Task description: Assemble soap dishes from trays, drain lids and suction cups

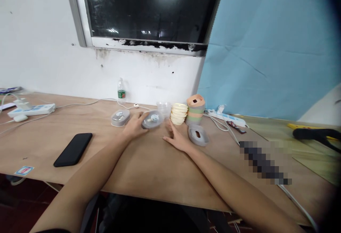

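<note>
My left hand (135,127) grips the left side of a grey oval plastic container (156,123) with a clear top and a small white item showing through. Beside that hand sits a second grey oval container (120,118) with a clear lid. My right hand (178,138) is spread, thumb apart from the fingers, its fingertips close to a stack of pale yellow bowls (179,112); whether they touch it I cannot tell. To its right, a grey oval lid-like piece with a slot (194,139) lies on the table. Clear plastic cups (163,109) stand behind the hands.
Orange and green containers (195,110) are stacked by the wall. A green-labelled bottle (121,92) stands at the back. A black phone (73,150) lies at left. Power strips (36,110) and cables cross both sides. A dark pixelated object (262,162) is at right.
</note>
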